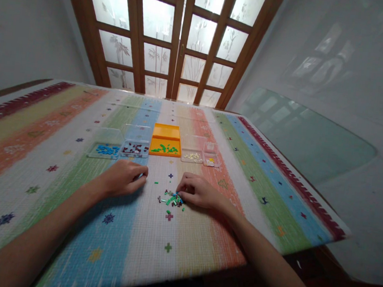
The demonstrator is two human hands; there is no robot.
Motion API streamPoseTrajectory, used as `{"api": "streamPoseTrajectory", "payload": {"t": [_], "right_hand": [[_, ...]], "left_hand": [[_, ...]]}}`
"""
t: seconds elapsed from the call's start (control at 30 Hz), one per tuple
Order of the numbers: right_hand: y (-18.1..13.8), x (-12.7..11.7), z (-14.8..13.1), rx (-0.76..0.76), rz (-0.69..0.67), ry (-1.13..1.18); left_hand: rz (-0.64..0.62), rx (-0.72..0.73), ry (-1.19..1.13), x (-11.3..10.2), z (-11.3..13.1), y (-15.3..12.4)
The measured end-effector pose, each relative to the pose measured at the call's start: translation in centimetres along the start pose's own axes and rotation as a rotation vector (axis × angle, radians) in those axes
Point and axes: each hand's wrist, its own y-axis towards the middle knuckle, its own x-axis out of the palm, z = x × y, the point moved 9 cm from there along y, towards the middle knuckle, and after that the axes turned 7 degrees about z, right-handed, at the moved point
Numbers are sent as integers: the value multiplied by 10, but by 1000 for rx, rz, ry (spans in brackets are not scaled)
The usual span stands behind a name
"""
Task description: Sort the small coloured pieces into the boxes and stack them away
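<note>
A small heap of mixed little bricks (172, 200), green, blue and grey, lies on the striped tablecloth (75, 150) in front of me. My right hand (198, 191) rests just right of the heap, its curled fingertips pinched down at the heap's edge; what they hold is too small to make out. My left hand (123, 178) lies knuckles-up to the left of the heap with its fingers curled in on the cloth. A single green piece (156, 183) sits between the hands.
Beyond the hands stands a row of small trays: a clear one with blue pieces (105, 149), a clear one with dark red pieces (135, 148), an orange one with green pieces (166, 141), a clear one with white pieces (192, 155), a small clear box (210, 160). The table edge runs along the right.
</note>
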Motion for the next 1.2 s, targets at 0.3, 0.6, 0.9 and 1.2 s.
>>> {"api": "streamPoseTrajectory", "payload": {"t": [0.3,0.6,0.9,1.2], "right_hand": [[2,-10,9,101,68,89],[0,-8,14,164,51,260],[0,13,-1,213,-33,560],[-1,14,-1,221,-30,605]], "left_hand": [[13,6,-7,0,-1,0],[51,15,-62,0,7,0],[298,274,-172,6,73,-3],[395,280,-229,10,73,-5]]}}
